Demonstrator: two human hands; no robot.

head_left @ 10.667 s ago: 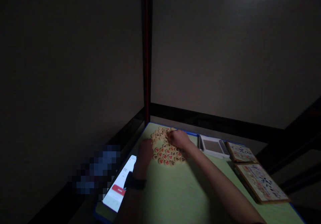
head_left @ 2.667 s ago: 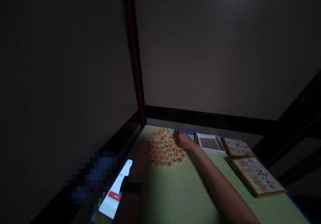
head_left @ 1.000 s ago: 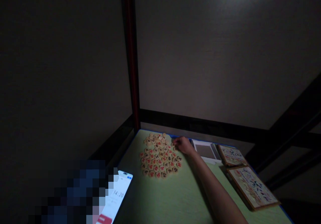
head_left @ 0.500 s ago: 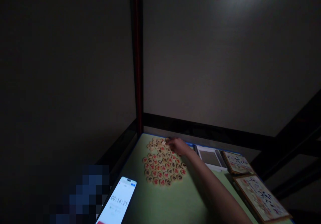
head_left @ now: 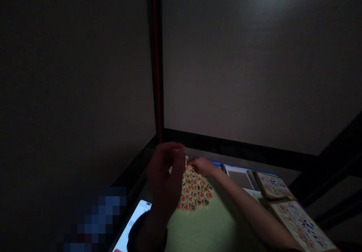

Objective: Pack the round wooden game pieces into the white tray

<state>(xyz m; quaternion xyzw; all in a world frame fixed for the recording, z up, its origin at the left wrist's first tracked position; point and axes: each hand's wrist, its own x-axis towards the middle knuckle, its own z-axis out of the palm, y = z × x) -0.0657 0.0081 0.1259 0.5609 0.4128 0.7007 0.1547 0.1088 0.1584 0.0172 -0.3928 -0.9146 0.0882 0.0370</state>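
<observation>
Round wooden Chinese chess pieces point(head_left: 195, 191) with red and black characters lie packed in a flat cluster on the pale green tabletop point(head_left: 198, 229). My right hand point(head_left: 203, 165) reaches over the far end of the cluster, its fingers bent down and drawn together among the pieces. Whatever is under its fingertips is hidden. In front of the cluster's left part, my left hand point(head_left: 166, 173) is raised, dark and slightly blurred. Its thumb and fingers curl into a loop with the tips close together. Anything between those tips is too dark to make out.
A phone point(head_left: 131, 222) showing a timer lies at the table's left edge, partly behind my left forearm. At the far right are a shallow white box point(head_left: 240, 176) and two decorated boxes point(head_left: 273, 186) with dark writing. Dark walls meet behind the table.
My left hand has come up into view, covering the left part of the pieces and some of the phone. My right hand stays at the far end of the cluster.
</observation>
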